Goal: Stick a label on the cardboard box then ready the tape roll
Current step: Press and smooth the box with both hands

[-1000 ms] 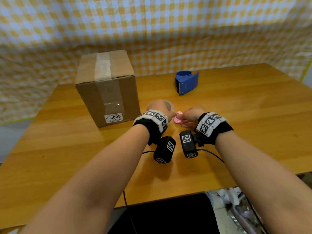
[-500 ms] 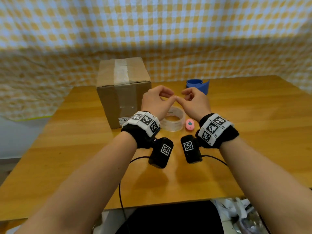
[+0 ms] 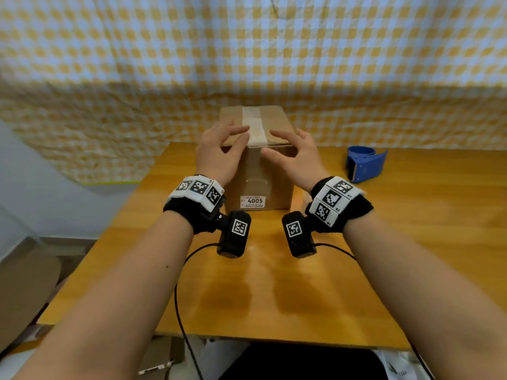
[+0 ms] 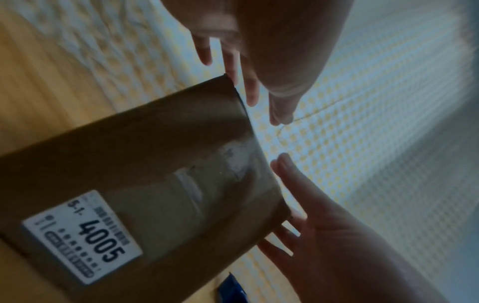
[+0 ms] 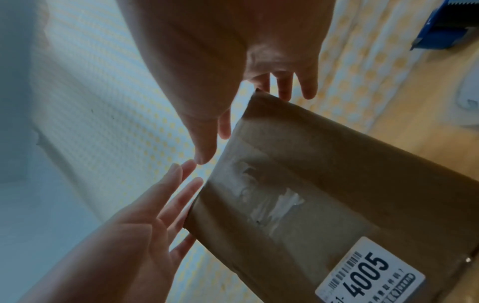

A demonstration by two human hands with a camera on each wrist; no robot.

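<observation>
1. A brown cardboard box [image 3: 256, 171] stands upright on the wooden table [image 3: 274, 292], toward the far edge, in front of a yellow-and-white checked cloth [image 3: 247, 50] that hangs as a backdrop.
2. A strip of pale packing tape [image 3: 253, 126] runs across the middle of the box top and down its near face.
3. A small white printed label reading "4005" [image 3: 253, 201] is stuck low on the near face of the box, close to the table surface; both wrist views show it too [image 4: 83, 237] [image 5: 370, 270].
4. The left hand [image 3: 216, 152] is raised at the upper left corner of the box, fingers spread wide and nearly straight, holding nothing. Its fingertips reach over the top edge; whether they touch the cardboard cannot be told.
5. The right hand [image 3: 297, 154] mirrors it at the upper right corner, fingers wide and relaxed, also holding nothing; contact with the box is just as unclear.
6. The two hands face each other, palms inward, with the taped middle of the box between them.
7. A blue plastic tape dispenser [image 3: 366, 165] lies on the table to the right of the box, well apart from it and from the right hand.
8. The tape roll itself does not show clearly in any view.
9. Each wrist carries a black band with white coded marker tiles [image 3: 199, 189] and a black camera unit [image 3: 234, 233] beneath it, with thin black cables trailing toward the near table edge.
</observation>
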